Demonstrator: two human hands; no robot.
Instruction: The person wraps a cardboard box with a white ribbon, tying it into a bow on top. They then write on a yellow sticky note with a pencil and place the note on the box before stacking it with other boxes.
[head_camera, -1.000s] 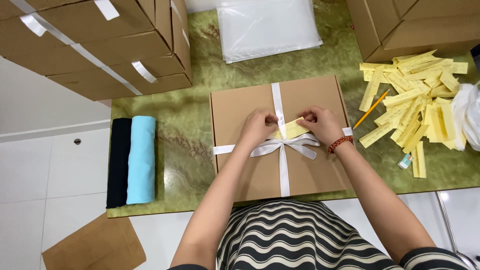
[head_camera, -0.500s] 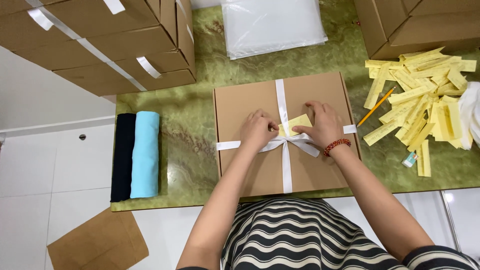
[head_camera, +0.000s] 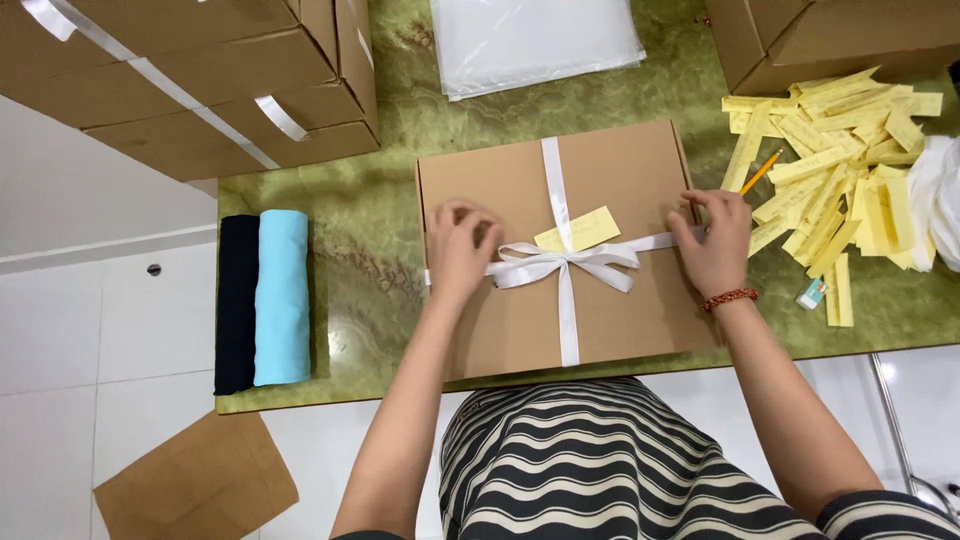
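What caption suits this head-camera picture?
Left hand and right hand rest on a ribbon-tied cardboard box with a yellow tag.

Ribboned brown box (head_camera: 610, 300), yellow tag (head_camera: 578, 229)

Bare forearms, a red beaded bracelet (head_camera: 729, 298), and black-and-cream striped clothing (head_camera: 610, 470).

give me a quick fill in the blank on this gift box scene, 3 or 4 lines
1. The white ribbon on the brown box is tied in a ____.
2. Tucked under the ribbon is a small ____ card.
3. The right hand, at the box's right edge, wears a ____ bracelet.
4. Beside the black roll lies a light ____ roll.

Missing words: bow; yellow; red; blue
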